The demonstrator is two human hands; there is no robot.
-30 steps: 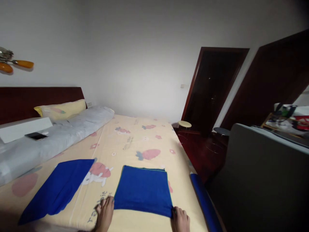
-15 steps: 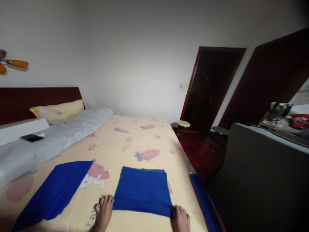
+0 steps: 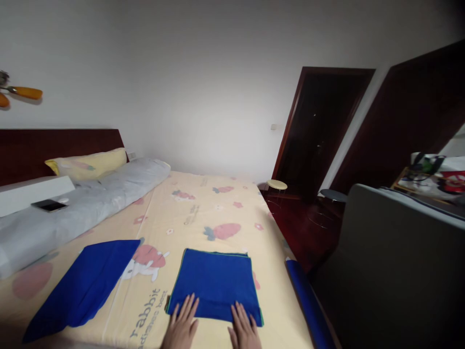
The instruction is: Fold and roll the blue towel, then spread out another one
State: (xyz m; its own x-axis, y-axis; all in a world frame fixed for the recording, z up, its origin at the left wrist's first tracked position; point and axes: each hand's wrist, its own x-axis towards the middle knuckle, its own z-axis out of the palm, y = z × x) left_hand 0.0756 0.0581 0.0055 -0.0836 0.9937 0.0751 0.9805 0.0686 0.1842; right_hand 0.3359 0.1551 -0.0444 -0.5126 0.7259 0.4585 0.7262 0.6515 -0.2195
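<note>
A folded blue towel (image 3: 216, 281) lies flat on the yellow printed bedsheet (image 3: 203, 213) near the bed's front edge. My left hand (image 3: 181, 327) rests flat on the towel's near left part, fingers spread. My right hand (image 3: 244, 329) lies flat on its near right part, fingers apart too. Neither hand holds anything. A second blue towel (image 3: 85, 286) lies spread out to the left, apart from both hands.
A rolled blue item (image 3: 308, 305) runs along the bed's right edge. A grey bolster (image 3: 72, 213) with a phone (image 3: 48, 205) on it and a yellow pillow (image 3: 89, 164) lie at the left. A grey panel (image 3: 392, 261) stands at the right, with stools (image 3: 276, 185) and dark doors beyond.
Both hands moved inward from the towel's near corners and now lie flat on top of it. The towel's near edge looks shifted slightly.
</note>
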